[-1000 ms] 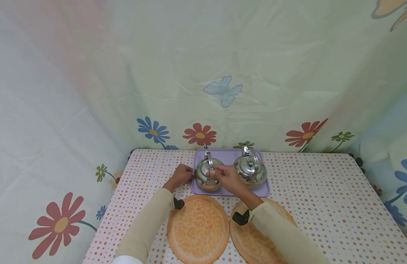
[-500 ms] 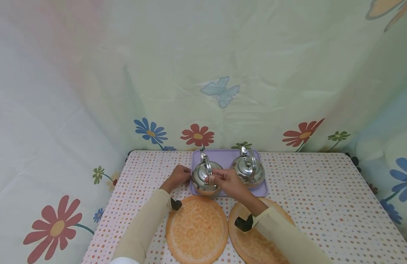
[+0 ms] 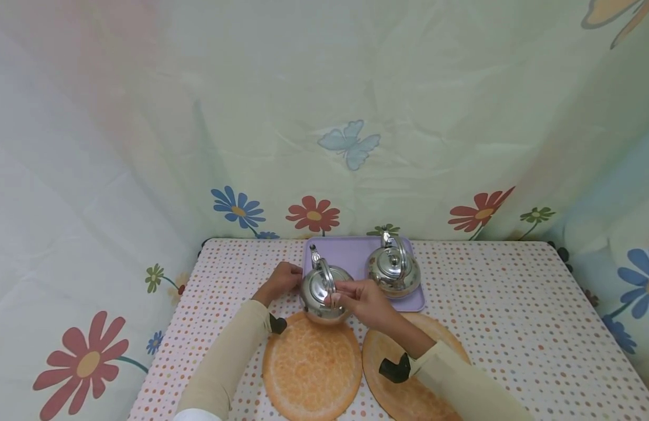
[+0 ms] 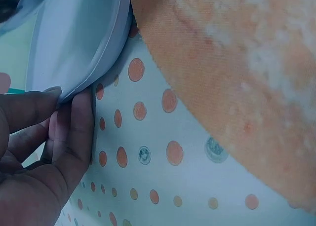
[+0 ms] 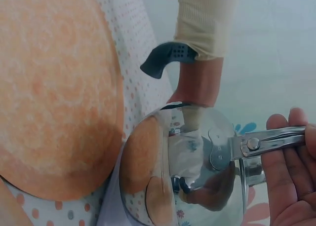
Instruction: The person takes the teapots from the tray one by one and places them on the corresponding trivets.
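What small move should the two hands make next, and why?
Probably ease the held, round shiny steel kettle fully clear of the rectangular lavender tray, with the left hand steadying the tray: the right hand grips the kettle's handle, the left pinches the tray's edge, and in the head view the kettle juts past the tray's near rim.

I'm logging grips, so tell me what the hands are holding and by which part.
The right hand holds the left kettle by its handle; the left hand pinches the lilac tray at its rim.
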Available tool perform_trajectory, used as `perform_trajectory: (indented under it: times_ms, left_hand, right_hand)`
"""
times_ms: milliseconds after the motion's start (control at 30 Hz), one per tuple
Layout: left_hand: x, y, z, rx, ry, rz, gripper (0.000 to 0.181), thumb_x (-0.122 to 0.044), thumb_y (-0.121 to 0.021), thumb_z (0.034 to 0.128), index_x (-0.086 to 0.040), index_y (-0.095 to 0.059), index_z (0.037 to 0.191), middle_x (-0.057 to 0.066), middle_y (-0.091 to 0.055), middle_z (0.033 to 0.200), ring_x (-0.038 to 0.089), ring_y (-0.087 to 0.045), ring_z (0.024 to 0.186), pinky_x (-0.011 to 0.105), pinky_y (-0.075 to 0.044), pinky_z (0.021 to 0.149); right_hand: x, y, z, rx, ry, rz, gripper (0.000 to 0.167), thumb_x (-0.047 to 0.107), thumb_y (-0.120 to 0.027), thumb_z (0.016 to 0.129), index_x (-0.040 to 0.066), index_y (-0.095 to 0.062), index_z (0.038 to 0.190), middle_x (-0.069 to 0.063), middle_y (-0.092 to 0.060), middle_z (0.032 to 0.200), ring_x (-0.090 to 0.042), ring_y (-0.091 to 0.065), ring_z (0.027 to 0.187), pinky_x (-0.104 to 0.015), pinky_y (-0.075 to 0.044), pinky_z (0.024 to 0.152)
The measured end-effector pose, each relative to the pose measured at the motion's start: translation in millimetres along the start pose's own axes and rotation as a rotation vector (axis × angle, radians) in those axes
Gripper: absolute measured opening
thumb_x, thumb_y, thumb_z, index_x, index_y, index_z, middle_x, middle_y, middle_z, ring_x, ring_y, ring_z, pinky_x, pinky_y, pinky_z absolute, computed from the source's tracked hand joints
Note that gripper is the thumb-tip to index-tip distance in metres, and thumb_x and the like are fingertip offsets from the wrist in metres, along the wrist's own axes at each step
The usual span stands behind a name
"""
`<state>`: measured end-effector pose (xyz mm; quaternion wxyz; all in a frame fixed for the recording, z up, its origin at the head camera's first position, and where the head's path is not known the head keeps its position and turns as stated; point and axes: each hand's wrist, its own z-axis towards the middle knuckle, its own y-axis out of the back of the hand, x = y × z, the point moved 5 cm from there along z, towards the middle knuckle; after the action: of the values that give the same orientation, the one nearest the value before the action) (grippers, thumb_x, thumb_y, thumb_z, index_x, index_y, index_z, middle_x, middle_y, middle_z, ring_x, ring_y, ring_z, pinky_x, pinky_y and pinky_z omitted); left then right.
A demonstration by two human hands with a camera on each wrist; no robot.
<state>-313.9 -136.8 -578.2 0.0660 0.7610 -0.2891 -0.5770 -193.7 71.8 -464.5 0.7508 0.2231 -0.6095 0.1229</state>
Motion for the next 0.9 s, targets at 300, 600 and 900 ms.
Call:
perform_trajectory:
  times_ms: [300,600,900]
  left_hand:
    - [-0.7,0.9,-1.2,-0.011,0.032,-0.006,0.037,0.0,-0.059,0.0895,0.011,-0.058,0.125,0.024,-0.065,0.114,0.024,-0.069,0.086,0.034,-0.059,0.076]
    - [-4.3,0.8,-3.5,-0.02,0.022,0.004,0.025,0.003,-0.059,0.0881,0.009,-0.066,0.111,0.015,-0.068,0.095,0.018,-0.067,0.073,0.029,-0.058,0.067]
    - [-1.0,-1.7,-3.4,-0.036,0.042,-0.062,0.031,0.004,-0.059,0.0876,0.012,-0.062,0.117,0.016,-0.068,0.097,0.017,-0.067,0.07,0.03,-0.059,0.063]
  right_hand:
    - [8,-12,-15.5,0.058,0.011,0.063,0.034,0.003,-0.058,0.096,-0.016,-0.056,0.124,-0.015,-0.072,0.098,-0.011,-0.069,0.082,-0.021,-0.055,0.067]
    - [10,-23,-29.5,0.076,-0.008,0.118,0.034,0.002,-0.057,0.096,-0.016,-0.055,0.124,-0.017,-0.071,0.099,-0.021,-0.069,0.096,-0.027,-0.055,0.084]
    - [6,-33,-43.5,0.083,-0.001,0.169,0.033,0.0,-0.057,0.096,-0.019,-0.055,0.122,-0.019,-0.071,0.098,-0.023,-0.069,0.096,-0.026,-0.056,0.078]
